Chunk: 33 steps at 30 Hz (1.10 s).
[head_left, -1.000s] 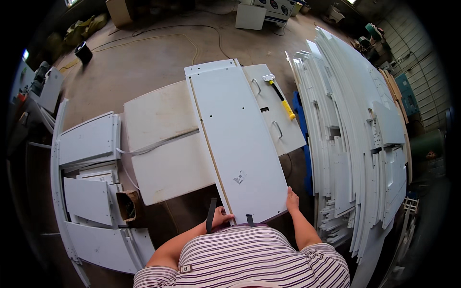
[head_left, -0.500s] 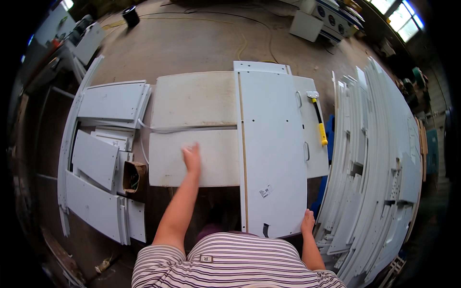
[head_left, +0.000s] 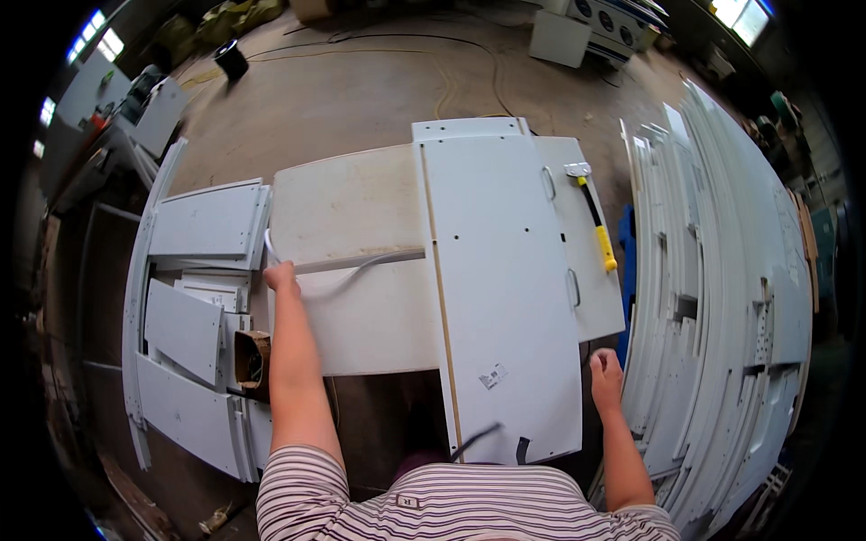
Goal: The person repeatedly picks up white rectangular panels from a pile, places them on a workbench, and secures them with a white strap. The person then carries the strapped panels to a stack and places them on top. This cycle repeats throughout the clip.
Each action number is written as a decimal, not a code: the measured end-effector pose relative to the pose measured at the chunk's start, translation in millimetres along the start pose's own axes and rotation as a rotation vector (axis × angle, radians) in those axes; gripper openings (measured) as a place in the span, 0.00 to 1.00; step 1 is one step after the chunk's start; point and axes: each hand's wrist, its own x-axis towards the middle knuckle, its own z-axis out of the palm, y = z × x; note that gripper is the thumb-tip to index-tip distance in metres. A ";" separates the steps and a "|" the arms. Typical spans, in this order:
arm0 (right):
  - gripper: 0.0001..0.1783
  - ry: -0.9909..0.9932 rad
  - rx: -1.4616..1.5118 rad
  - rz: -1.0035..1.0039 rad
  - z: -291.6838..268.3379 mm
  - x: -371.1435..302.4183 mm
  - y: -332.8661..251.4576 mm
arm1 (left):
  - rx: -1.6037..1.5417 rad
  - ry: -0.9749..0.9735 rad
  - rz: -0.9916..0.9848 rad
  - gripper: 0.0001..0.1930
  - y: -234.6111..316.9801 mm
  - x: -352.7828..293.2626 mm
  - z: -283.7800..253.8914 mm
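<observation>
My left hand is closed on a thin, pale flexible strip. The strip loops above the fist and bends over the gap between two off-white boards towards a long white panel. Past the panel's right edge, my right hand hangs apart from it with curled fingers; whatever they may hold is hidden. On the panel are a paper label, a dark strip end and a short black piece at the near end. A hammer with a yellow grip lies on a white board with handles.
Stacked white panels and an open cardboard box stand on the left. Many long white boards lean in a pile on the right. Cables cross the floor beyond, near a black bucket and a machine.
My left hand has moved left from above the near board to its left end and gripped the strip. My right hand has left the panel's near corner. A dark strip end now shows there.
</observation>
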 end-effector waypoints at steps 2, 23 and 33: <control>0.08 0.011 -0.040 -0.129 3.7 18.0 -20.7 | -0.355 -0.210 0.152 0.25 48.9 -39.2 -6.8; 0.16 0.465 -0.027 -0.182 14.9 250.8 -53.2 | -0.945 -0.496 0.725 0.19 310.1 -324.9 -174.9; 0.13 0.126 0.083 -0.211 49.3 286.0 19.1 | -0.786 -0.512 0.796 0.18 337.4 -366.8 -134.3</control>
